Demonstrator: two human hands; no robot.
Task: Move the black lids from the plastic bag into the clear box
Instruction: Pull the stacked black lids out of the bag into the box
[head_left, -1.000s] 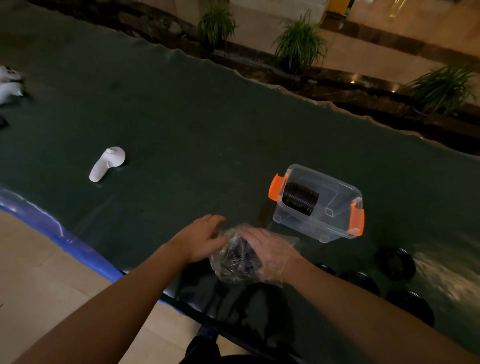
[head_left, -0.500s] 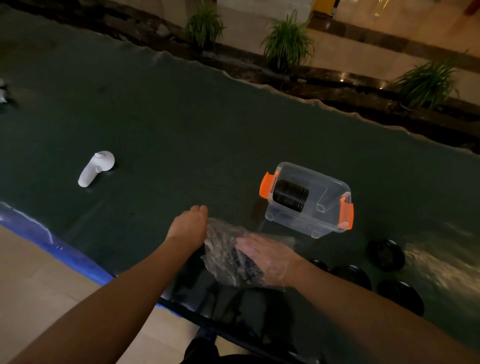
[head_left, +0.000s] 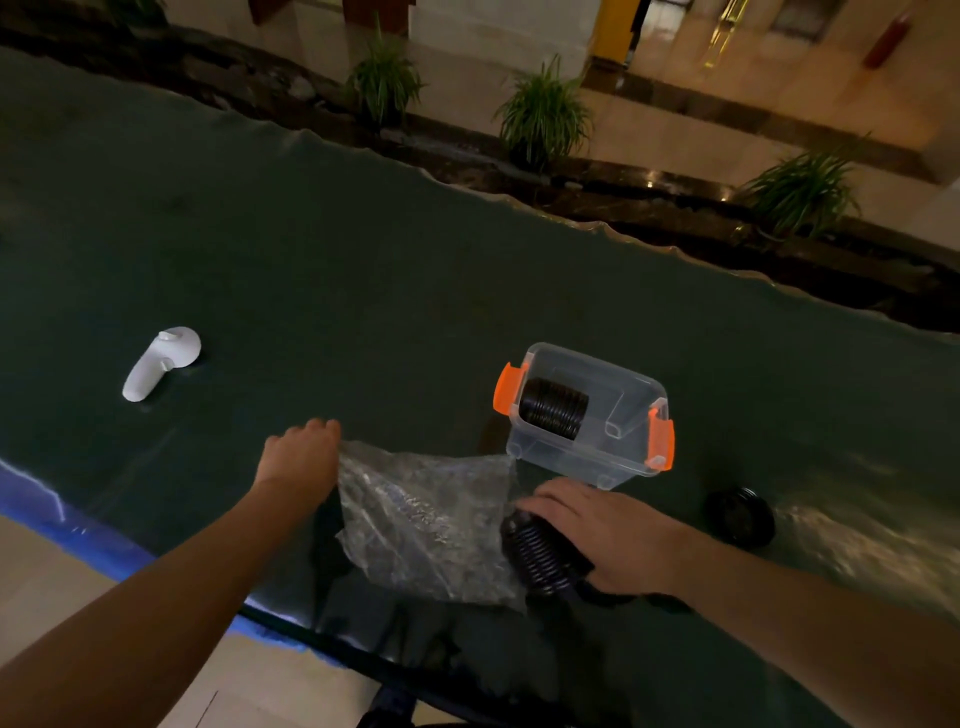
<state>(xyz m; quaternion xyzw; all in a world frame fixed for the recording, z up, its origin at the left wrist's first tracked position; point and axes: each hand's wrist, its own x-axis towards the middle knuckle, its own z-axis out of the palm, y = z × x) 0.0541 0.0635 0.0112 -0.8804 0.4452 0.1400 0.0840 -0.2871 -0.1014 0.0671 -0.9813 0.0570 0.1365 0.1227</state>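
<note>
The right hand (head_left: 602, 535) wraps its fingers around a stack of black lids (head_left: 540, 558) at the plastic bag (head_left: 426, 519)'s 3 o'clock mouth, the left hand (head_left: 301, 457) pinches the bag's corner, and the clear box (head_left: 587, 410) sits at 1 o'clock.

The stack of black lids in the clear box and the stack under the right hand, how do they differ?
The stack of black lids in the clear box lies untouched inside the clear plastic box with orange latches; the stack under the right hand lies on the green table, gripped by the right hand beside the crumpled plastic bag. Both are ribbed, lying sideways.

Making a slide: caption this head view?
Right hand pulls stacked black lids from plastic bag beside clear box.
</note>
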